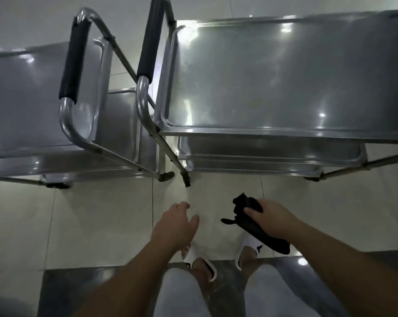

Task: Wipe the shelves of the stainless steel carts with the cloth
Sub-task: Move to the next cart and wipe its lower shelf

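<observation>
Item: black cloth (254, 221), gripped in your right hand (270, 215); left hand (178, 221) loose, empty. Bunch the cloth flat, then start the top shelf (273, 76) at one o'clock (streaked already).

right cart (284, 76) is running off the edge at 3 o'clock | left cart (22, 99) is running off at 9 o'clock | right hand (270, 216) is covering part of the black cloth (257, 227) | forearms are hiding parts of both white slippers (207, 266) at 6 o'clock
</observation>
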